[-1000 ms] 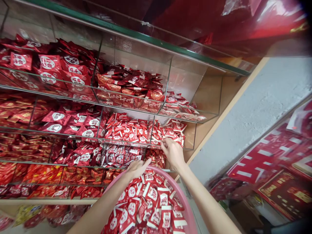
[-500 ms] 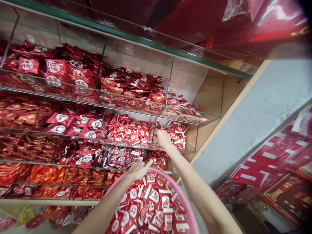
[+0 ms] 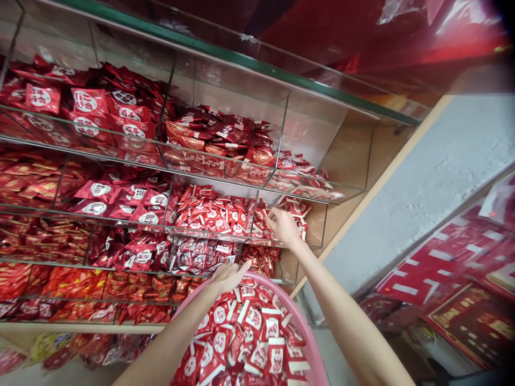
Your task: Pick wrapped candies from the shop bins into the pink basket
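Note:
My right hand (image 3: 284,226) reaches into a right-hand shelf compartment holding small red and white packets (image 3: 295,206). Its fingers are bent and pressed together over the packets; whether one is between them, I cannot make out. My left hand (image 3: 228,276) lies over the far rim of a pink plastic basin (image 3: 309,327), fingers stretched and thumb apart. Similar red and white packets (image 3: 253,319) fill the basin loosely. Left of my right hand, a neighbouring compartment holds a pile of red packets (image 3: 213,214).
Clear dividers split the shelves into compartments of red packets (image 3: 86,102). A green-edged glass shelf (image 3: 225,53) crosses above my hands. The wooden side panel (image 3: 386,171) bounds the rack at right, beside a grey wall (image 3: 434,166). Red decorations (image 3: 426,262) stand at lower right.
My right hand has drawn back slightly to the right within the compartment, and its fingers have curled. My left hand stays at the basin's rim.

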A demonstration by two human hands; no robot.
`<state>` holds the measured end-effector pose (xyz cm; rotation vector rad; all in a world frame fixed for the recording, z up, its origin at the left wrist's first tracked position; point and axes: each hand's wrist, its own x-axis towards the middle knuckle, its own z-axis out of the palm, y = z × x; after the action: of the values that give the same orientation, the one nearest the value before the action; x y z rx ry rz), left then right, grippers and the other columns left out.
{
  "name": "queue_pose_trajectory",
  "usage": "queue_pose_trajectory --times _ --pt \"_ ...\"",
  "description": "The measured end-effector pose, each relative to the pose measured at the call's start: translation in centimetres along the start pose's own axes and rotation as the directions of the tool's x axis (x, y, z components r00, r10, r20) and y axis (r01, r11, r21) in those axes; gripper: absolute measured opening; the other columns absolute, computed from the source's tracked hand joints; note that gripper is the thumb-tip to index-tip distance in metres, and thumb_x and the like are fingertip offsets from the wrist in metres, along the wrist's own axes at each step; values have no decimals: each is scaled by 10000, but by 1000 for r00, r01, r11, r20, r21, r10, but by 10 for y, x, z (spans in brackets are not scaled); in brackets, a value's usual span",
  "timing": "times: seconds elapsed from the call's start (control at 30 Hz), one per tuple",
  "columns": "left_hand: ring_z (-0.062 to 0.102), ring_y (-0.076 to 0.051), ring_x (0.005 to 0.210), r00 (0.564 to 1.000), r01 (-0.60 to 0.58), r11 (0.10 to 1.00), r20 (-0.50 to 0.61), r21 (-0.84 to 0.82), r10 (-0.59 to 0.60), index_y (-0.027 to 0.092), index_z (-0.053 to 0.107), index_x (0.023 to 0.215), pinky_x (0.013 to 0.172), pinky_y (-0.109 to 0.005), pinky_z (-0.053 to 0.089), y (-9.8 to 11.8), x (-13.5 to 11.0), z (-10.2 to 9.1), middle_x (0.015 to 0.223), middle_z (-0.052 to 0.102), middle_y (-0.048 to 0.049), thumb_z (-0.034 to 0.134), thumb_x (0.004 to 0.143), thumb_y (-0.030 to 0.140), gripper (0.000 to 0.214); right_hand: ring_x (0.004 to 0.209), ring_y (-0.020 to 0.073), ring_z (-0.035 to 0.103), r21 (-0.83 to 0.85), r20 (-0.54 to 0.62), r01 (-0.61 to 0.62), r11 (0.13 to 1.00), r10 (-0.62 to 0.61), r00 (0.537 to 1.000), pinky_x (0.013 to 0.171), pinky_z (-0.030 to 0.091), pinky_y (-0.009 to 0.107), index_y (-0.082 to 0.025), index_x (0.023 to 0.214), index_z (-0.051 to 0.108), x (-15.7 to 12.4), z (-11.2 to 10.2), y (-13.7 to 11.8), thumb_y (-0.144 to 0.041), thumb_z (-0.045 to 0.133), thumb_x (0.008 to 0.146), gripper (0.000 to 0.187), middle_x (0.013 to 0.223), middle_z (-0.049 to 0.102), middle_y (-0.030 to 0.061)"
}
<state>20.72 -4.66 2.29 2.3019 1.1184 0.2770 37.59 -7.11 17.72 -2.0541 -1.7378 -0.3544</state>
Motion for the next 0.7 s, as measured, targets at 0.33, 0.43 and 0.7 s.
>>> queue_pose_trajectory --times 0.33,0.43,0.7 --pt "559 -210 609 999 -26 1000 28 1 26 185 603 623 593 -299 357 0 0 -3 624 600 -73 -4 768 706 812 494 96 445 255 -119 35 966 -4 993 527 325 203 -179 653 532 -51 -49 6 -318 473 795 207 536 527 -24" --pt "558 -214 609 999 -24 1000 41 12 23 182 610 628 599 -303 357 -1 1 -1 624 602 -78 -5 769 703 818 484 96 426 272 -133 32 962 5 991 524 332 207 -180 674 543 -79 -58 5 -373 460 825 259 538 514 -24" --pt "575 -215 657 999 -27 1000 37 8 27 179 599 624 634 -299 372 1 1 -4 644 615 -79 13 769 706 802 562 105 457 450 241 -34 892 -85 967 549 341 212 -189 746 577 -149 -57 3 -402 435 857 279 639 540 -12"
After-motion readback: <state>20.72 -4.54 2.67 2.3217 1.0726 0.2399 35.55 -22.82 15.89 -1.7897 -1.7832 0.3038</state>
